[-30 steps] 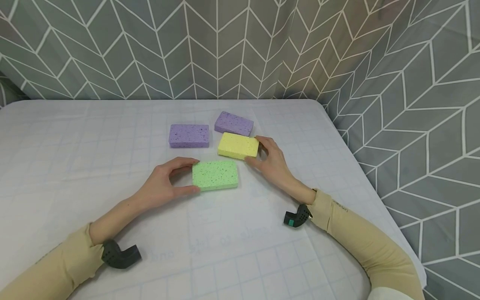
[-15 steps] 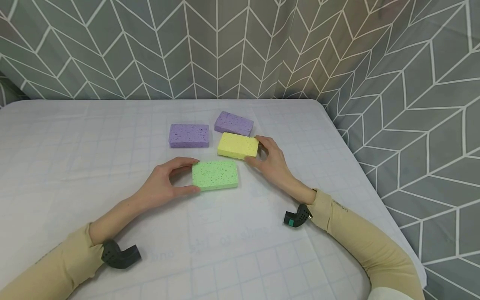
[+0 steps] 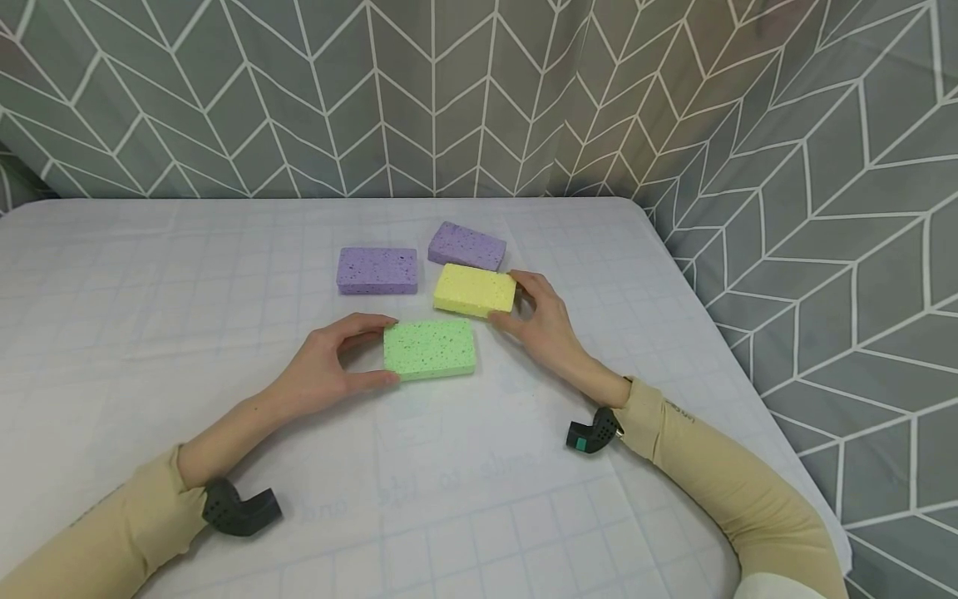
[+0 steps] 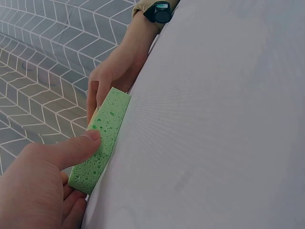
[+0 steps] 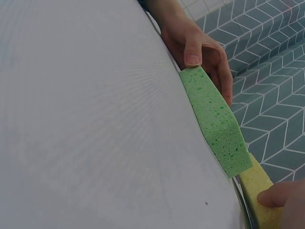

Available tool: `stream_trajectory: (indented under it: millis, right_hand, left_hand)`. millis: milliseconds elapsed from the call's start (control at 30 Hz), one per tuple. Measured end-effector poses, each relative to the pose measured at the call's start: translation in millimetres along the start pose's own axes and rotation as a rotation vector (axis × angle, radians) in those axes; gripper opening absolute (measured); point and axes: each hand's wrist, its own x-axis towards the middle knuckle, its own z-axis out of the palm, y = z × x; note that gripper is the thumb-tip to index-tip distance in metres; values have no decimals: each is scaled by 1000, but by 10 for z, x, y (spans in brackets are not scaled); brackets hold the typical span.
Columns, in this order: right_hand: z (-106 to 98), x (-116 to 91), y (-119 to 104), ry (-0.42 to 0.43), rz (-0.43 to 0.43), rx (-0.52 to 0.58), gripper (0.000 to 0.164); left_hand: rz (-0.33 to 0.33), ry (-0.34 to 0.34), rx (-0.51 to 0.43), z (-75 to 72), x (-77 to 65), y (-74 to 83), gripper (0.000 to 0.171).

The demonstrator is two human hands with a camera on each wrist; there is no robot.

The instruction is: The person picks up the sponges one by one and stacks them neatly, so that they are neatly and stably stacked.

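Note:
My left hand (image 3: 325,366) grips the left end of a green sponge (image 3: 430,348), thumb on its near side and fingers at the far side. In the left wrist view the thumb presses the speckled long edge of that sponge. My right hand (image 3: 545,324) pinches the right end of a yellow sponge (image 3: 475,289) between thumb and fingers. The yellow sponge lies just behind the green one, shifted to the right. In the right wrist view the right thumb (image 5: 276,194) touches the near side of the yellow sponge, which the green one partly overlaps.
Behind lie two purple sponges, one on the left (image 3: 377,271) and a tilted one (image 3: 467,245) close behind the yellow sponge. All sit on a table with a white cloth (image 3: 187,291). A grey patterned curtain (image 3: 404,100) hangs along the back and right sides.

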Motion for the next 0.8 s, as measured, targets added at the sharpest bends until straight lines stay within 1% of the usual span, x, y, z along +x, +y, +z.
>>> stream_trajectory:
  millis: [433,800]
  right_hand:
    - [-3,-2,4,1,-5,14,69]
    - [-3,-7,14,-1,-14,21,69]
  left_hand:
    - [-2,7,8,9,-1,0,66]
    - [-14,-3,3,11,-9,5,67]
